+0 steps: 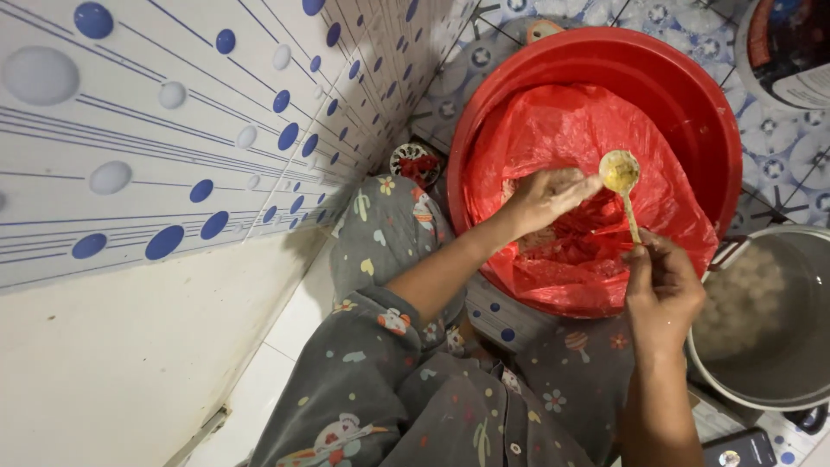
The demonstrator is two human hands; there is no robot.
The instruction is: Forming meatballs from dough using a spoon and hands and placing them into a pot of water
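My right hand (661, 290) holds a metal spoon (624, 186) by the end of its handle, bowl up and coated with yellowish paste. My left hand (546, 197) reaches over a red basin (683, 95) lined with a red plastic bag (562, 130), and its fingertips touch the spoon's bowl. Pale paste clings to the left hand's fingers. Some light-coloured mixture lies in the bag below that hand, mostly hidden.
A metal pot (778, 380) holding water and several pale round balls stands at the right. A tiled wall (173, 130) with blue dots runs along the left. A floor drain (415, 162), a bucket (791, 47) at top right and a dark phone (739, 450) lie around my knees.
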